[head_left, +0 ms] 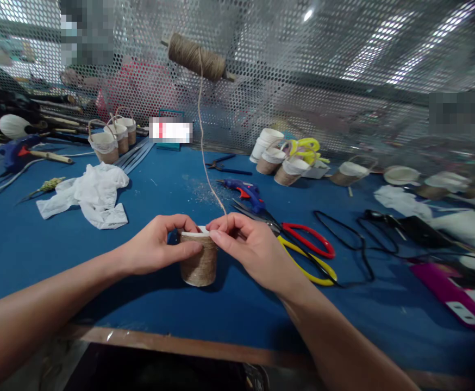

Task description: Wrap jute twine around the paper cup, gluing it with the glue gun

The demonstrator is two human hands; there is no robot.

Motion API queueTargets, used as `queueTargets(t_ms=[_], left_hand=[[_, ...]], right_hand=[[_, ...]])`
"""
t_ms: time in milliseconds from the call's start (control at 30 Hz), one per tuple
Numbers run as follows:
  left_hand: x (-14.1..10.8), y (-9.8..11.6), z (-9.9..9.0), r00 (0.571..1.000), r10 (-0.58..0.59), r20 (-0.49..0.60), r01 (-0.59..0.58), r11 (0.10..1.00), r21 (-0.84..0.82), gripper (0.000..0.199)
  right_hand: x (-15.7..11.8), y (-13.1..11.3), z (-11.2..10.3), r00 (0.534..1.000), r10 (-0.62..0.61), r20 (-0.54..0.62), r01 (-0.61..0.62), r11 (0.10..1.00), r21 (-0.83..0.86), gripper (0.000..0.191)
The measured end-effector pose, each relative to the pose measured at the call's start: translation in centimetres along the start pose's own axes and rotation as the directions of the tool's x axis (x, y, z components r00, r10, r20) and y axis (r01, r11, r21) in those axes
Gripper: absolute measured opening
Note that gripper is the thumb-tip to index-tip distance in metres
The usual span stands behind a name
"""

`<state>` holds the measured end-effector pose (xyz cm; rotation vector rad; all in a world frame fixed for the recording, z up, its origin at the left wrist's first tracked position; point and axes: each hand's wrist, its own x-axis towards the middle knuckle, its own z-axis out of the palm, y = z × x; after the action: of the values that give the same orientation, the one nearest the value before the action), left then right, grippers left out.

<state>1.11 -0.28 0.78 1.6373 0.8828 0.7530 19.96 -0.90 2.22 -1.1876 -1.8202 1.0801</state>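
A small white cup (199,263) wrapped in brown twine is held just above or on the blue table, its white rim upward. My left hand (162,244) grips it from the left, thumb on the wrapped outside and fingers at the rim. At the rim's right side, my right hand (248,244) pinches the twine (203,146). That strand runs up to a spool of twine (197,57) mounted on the perforated metal screen. Whether the right fingers also press the cup is hard to see.
A blue glue gun (243,193) and scissors (306,250) with red and yellow handles lie right of the cup. Pliers (229,164) are behind. White cloth (93,195) and several wrapped cups (106,146) stand left; more cups (270,160) are at back right, near a black cable (362,244).
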Motion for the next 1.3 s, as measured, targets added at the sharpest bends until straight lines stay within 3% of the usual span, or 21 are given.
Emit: queueTargets(t_ms=[400, 600, 700, 867, 1000, 1167, 1300], left_hand=[[0.0, 0.9, 1.3, 0.997, 0.004, -0.082, 0.004, 0.995, 0.1, 0.011], [-0.1, 0.6, 0.9, 0.998, -0.017, -0.057, 0.014, 0.999, -0.047, 0.013], [0.0, 0.1, 0.6, 0.997, -0.041, -0.061, 0.033, 0.992, -0.12, 0.015], [0.0, -0.3, 0.4, 0.991, -0.096, -0.094, 0.076, 0.978, -0.196, 0.015], [-0.2, -0.6, 0.4, 0.992, -0.077, -0.098, 0.061, 0.985, -0.158, 0.016], [-0.6, -1.0, 0.1, 0.997, 0.048, -0.06, -0.048, 0.999, 0.002, 0.017], [-0.7, -0.7, -0.5, 0.991, 0.131, 0.018, -0.132, 0.984, 0.116, 0.017]], right_hand=[[-0.4, -0.2, 0.6, 0.999, -0.047, -0.013, 0.047, 0.999, -0.026, 0.013], [-0.5, -0.6, 0.5, 0.998, -0.06, -0.024, 0.059, 0.998, -0.022, 0.012], [-0.3, -0.6, -0.1, 0.993, -0.048, -0.112, 0.047, 0.999, -0.017, 0.019], [1.6, 0.5, -2.8, 0.922, 0.021, -0.387, -0.169, 0.92, -0.353, 0.027], [4.5, 2.3, -6.1, 0.864, 0.109, -0.491, -0.369, 0.801, -0.472, 0.025], [7.1, 5.0, -8.4, 0.834, 0.325, -0.445, -0.541, 0.641, -0.545, 0.027], [8.2, 6.4, -8.1, 0.818, 0.403, -0.411, -0.573, 0.636, -0.517, 0.027]])
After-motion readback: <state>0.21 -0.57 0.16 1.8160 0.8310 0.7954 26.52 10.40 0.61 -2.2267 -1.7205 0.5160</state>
